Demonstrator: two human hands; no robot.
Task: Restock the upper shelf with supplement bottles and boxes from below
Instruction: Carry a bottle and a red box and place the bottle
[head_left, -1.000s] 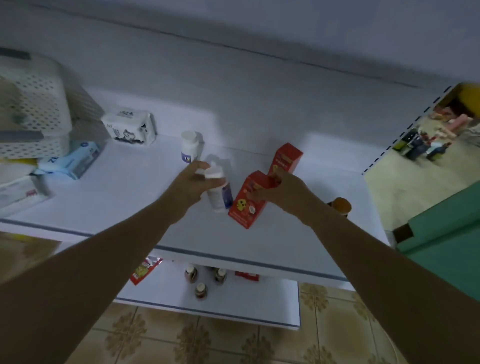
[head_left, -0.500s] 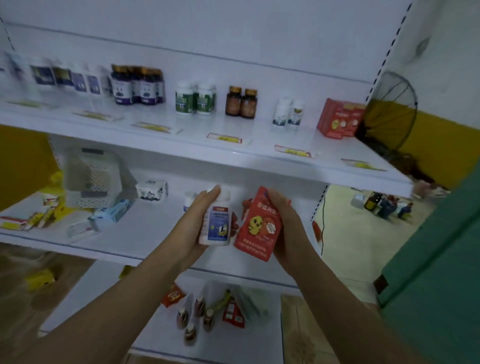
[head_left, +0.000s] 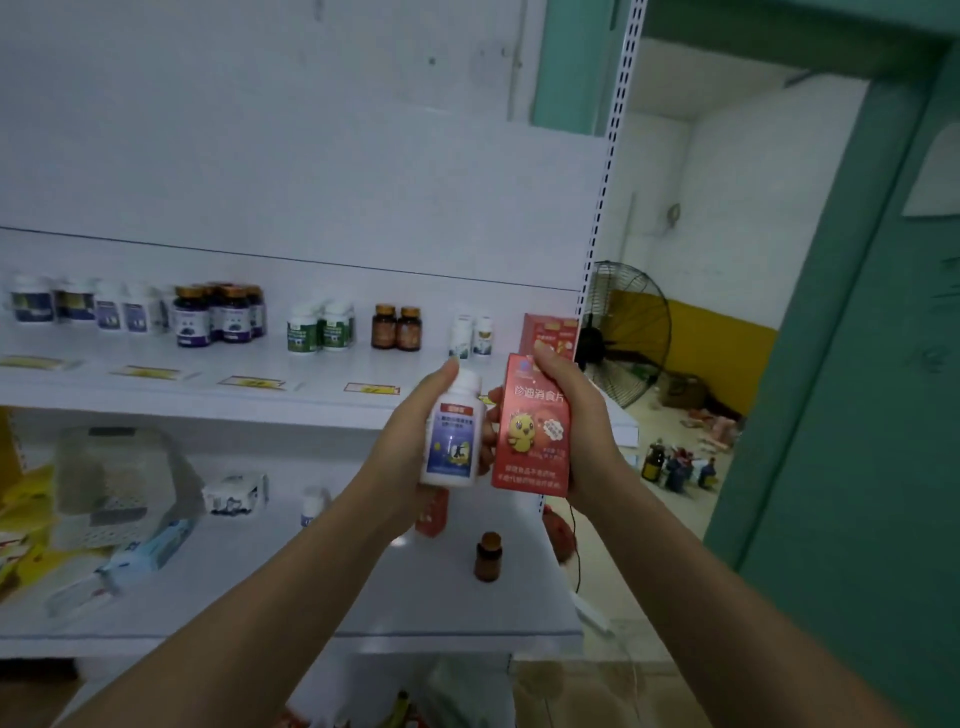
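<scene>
Bottle (head_left: 452, 441) gripped by left hand (head_left: 408, 434); box (head_left: 530, 431), right hand (head_left: 587, 415).

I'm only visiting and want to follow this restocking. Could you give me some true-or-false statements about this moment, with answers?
1. The left hand holds a white bottle with a blue label. True.
2. The right hand holds a green box. False: it grips a red box showing a yellow chick.
3. On the upper shelf, red boxes stand at the right end. True.
4. The brown bottle on the lower shelf lies on its side. False: it stands upright.
</scene>
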